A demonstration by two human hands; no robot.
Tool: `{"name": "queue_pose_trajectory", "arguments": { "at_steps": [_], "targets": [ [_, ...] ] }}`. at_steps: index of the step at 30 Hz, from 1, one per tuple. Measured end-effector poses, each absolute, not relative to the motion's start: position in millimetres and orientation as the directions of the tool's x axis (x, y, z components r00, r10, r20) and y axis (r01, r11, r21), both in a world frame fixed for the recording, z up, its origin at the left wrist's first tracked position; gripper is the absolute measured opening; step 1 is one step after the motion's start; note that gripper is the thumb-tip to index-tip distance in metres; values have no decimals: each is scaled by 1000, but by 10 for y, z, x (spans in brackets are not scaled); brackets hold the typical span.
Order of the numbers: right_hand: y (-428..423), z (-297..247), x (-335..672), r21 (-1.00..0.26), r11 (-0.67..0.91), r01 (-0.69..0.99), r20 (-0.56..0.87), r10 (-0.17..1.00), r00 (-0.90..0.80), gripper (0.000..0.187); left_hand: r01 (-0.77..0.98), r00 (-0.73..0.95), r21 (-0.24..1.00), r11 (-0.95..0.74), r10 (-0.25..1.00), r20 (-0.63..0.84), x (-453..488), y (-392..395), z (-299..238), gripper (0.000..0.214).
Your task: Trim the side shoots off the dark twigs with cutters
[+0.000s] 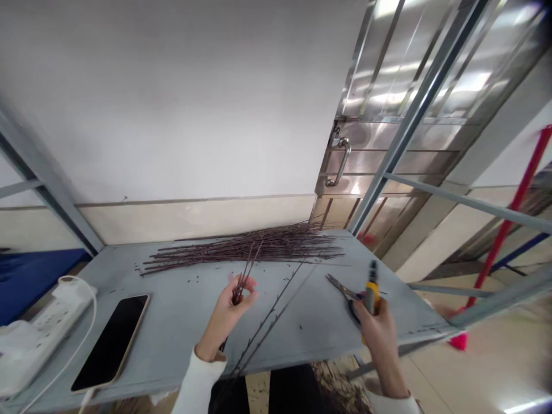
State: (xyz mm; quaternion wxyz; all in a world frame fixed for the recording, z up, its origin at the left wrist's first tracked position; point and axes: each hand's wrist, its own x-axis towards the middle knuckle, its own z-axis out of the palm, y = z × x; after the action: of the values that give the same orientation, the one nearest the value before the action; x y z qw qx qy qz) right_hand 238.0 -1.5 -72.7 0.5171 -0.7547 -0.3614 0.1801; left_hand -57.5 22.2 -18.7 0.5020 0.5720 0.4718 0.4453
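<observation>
Gripping a few long thin twigs [246, 270] in its fingers, the left hand [228, 313] hovers over the grey metal desk [181, 322], while the right hand [375, 339] clenches a pair of scissors [342, 289]. A heap of twigs [245, 247] lies along the desk's far edge, with a phone [110, 342] and a power strip [52, 322] at the left.

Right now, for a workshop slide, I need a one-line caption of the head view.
Left hand pinches thin dark twigs over a grey table, right hand holding yellow-handled scissors.
</observation>
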Motion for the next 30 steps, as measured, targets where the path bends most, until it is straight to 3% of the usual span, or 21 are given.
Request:
{"name": "queue_pose_trajectory", "arguments": {
  "at_steps": [2, 4, 7, 9, 15, 22, 26, 30],
  "targets": [
    [8, -826, 2350, -722, -344, 601, 100, 807, 582, 35, 170, 140, 982, -81, 988, 57, -561, 258, -220, 32],
    [42, -886, 2275, -547, -334, 768, 101, 884, 457, 38, 245, 147, 966, -83, 988, 48, -538, 289, -241, 34],
    [99, -935, 2127, -304, -271, 913, 51, 953, 300, 36, 321, 185, 944, -73, 983, 13, -497, 316, -255, 40],
    [142, -965, 2042, -213, -242, 947, 28, 967, 254, 35, 343, 210, 938, -59, 978, -15, -476, 324, -265, 42],
    [328, -1082, 1929, -162, -205, 965, 70, 973, 219, 36, 356, 199, 934, -38, 979, -35, -467, 331, -266, 34],
    [440, -1222, 1932, -131, -128, 983, 182, 972, 151, 46, 412, 138, 907, -80, 990, 24, -456, 360, -305, 40],
    [419, -1313, 2200, -141, -80, 987, 288, 950, 118, 40, 453, 184, 890, -48, 982, -41, -432, 371, -359, 39],
    [390, -1430, 2756, -149, -131, 980, 419, 890, 182, 31, 445, 196, 895, -31, 979, -63, -426, 375, -371, 35]
  ]
}}
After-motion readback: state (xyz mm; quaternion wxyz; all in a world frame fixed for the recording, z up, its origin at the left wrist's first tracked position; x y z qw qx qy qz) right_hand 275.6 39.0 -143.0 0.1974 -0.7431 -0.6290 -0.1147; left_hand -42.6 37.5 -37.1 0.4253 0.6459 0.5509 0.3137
